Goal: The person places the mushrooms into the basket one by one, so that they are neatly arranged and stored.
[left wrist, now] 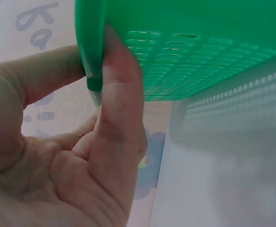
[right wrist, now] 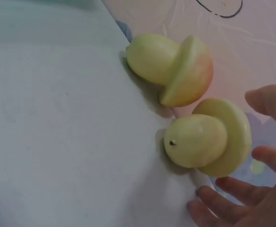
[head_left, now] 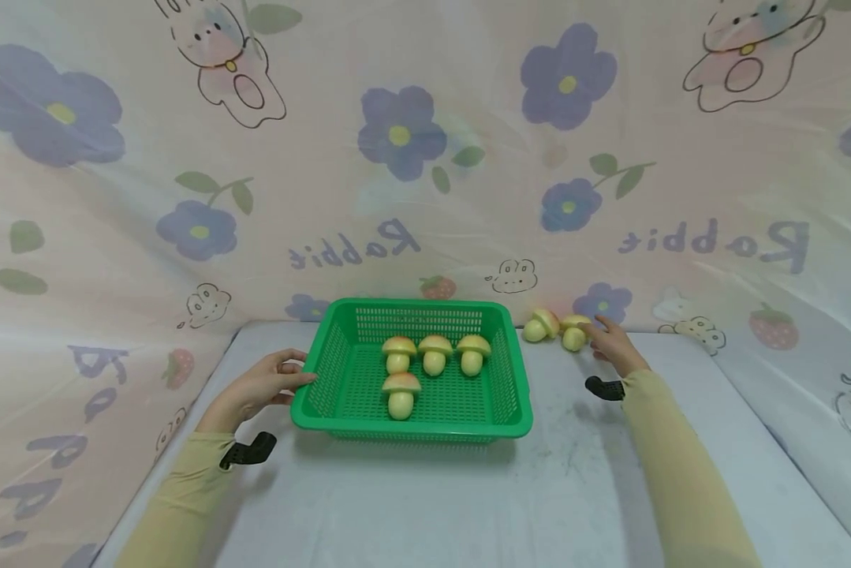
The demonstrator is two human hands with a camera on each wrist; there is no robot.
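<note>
My left hand (head_left: 265, 384) pinches the left rim of a green plastic basket (head_left: 411, 430), thumb on one side and a finger under the edge in the left wrist view. Inside the basket lie several toy mushrooms (head_left: 401, 396) with pale stems and orange-tinted caps. To the right of it, two more mushrooms lie on the table near the back edge: one mushroom (right wrist: 171, 68) tilted, the other mushroom (right wrist: 199, 139) with its stem end towards the right wrist camera. My right hand (head_left: 613, 347) is at this nearer one, fingers spread beside its cap and holding nothing.
The white table (head_left: 425, 505) stretches in front of the basket. Behind it hangs a pale curtain (head_left: 468, 229) printed with flowers and rabbits, which also runs down the left and right sides. A black wrist mount (head_left: 249, 451) sits on each wrist.
</note>
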